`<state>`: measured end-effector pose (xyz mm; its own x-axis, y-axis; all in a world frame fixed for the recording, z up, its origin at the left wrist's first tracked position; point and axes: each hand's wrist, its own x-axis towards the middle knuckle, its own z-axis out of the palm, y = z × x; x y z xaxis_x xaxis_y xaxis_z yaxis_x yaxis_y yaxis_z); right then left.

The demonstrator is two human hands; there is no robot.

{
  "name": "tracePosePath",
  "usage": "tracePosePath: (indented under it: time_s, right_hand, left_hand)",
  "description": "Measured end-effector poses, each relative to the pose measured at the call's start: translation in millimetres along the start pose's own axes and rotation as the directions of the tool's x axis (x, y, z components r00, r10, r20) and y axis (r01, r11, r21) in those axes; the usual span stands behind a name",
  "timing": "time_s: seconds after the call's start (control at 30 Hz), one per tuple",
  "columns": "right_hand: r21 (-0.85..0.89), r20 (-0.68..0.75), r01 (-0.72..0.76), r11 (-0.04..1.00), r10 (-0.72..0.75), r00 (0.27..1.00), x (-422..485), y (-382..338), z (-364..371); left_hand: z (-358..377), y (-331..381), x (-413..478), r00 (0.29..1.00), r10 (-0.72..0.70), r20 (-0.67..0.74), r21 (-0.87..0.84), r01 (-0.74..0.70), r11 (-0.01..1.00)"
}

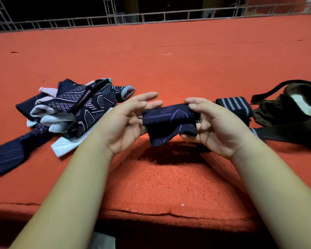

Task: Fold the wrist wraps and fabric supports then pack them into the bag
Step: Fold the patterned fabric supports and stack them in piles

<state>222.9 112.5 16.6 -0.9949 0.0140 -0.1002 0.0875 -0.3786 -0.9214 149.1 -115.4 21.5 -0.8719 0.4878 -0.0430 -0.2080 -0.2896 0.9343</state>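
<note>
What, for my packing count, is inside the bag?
The bag gapes at the right; only something pale shows in its mouth, lining or cloth, I cannot tell. The rest is hidden by its dark folds.

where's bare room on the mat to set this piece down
Bare: the band of red mat between the railing and the items, and the near stretch from under the folded piece to the mat's front edge. Crowded: the unfolded pile on the left; striped wrap and bag on the right.
</note>
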Motion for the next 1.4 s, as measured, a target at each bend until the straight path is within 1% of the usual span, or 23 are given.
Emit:
tracePosePath:
  time_s: [0.1,0.17,0.23,0.33,0.43,0.5,0.57,0.63,0.7,0.77,0.9,0.97,1.03,1.1,1.2,1.3,1.4]
  right_hand:
    - [-0.017,0.003,0.038,0.999,-0.038,0.999,2,3,1]
    - [-0.034,0.028,0.076,0.997,-0.075,0.997,2,2,0]
    - [-0.044,0.014,0.104,0.994,-0.104,0.994,3,1,-1]
    - [-0.068,-0.003,0.129,0.989,-0.130,0.992,4,1,-1]
    - [-0.084,-0.029,0.105,0.991,-0.108,0.994,5,4,-1]
    - [-0.231,0.003,0.074,0.970,-0.075,0.997,5,7,-1]
    - [-0.366,-0.008,0.062,0.928,-0.070,0.998,6,11,-3]
    - [-0.415,-0.061,0.085,0.906,-0.120,0.991,7,13,-3]
    - [-0.483,-0.096,0.093,0.871,-0.158,0.983,7,15,-3]
    - [-0.524,-0.129,0.071,0.849,-0.161,0.978,8,18,-1]
    - [-0.548,-0.207,0.038,0.836,-0.179,0.962,13,20,3]
    - [-0.574,-0.240,0.040,0.818,-0.214,0.947,17,19,7]
    - [-0.597,-0.277,0.049,0.801,-0.264,0.924,24,16,13]
    - [-0.637,-0.272,0.089,0.765,-0.332,0.903,33,13,18]
    - [-0.759,-0.241,0.086,0.646,-0.400,0.884,52,10,27]
    - [-0.823,-0.235,0.060,0.565,-0.435,0.869,77,14,32]
    - [-0.892,-0.224,0.009,0.451,-0.460,0.859,98,23,31]
  left_hand:
    - [-4,-7,4,0.998,-0.060,0.018,0.098,0.058,0.993]
    - [-6,-9,3,0.986,-0.148,0.073,0.177,0.133,0.975]
    - [-4,-10,0,0.976,-0.187,0.110,0.240,0.157,0.958]
    - [1,-8,-3,0.986,-0.145,0.082,0.270,0.118,0.956]
    - [1,-6,-2,0.994,-0.096,0.054,0.256,0.079,0.963]
    - [2,-7,0,0.999,-0.042,0.033,0.233,0.034,0.972]
    - [2,-6,-1,1.000,-0.023,0.011,0.233,0.020,0.972]
    - [-1,-6,0,0.999,-0.039,-0.018,0.267,0.043,0.963]
    - [-8,-10,3,0.995,-0.055,-0.083,0.353,0.081,0.932]
    - [-12,-13,5,0.989,-0.050,-0.139,0.397,0.102,0.912]
    - [-13,-12,9,0.978,0.007,-0.208,0.377,0.074,0.923]
    - [-18,-11,17,0.959,0.051,-0.277,0.318,0.041,0.947]
    - [-19,-8,26,0.936,0.118,-0.332,0.262,-0.028,0.965]
    - [-20,-5,37,0.901,0.206,-0.381,0.292,-0.095,0.952]
    - [-24,-5,48,0.854,0.320,-0.410,0.450,-0.116,0.886]
    - [-32,-15,58,0.822,0.387,-0.417,0.563,-0.101,0.820]
    - [-41,-29,65,0.819,0.407,-0.404,0.669,-0.040,0.742]
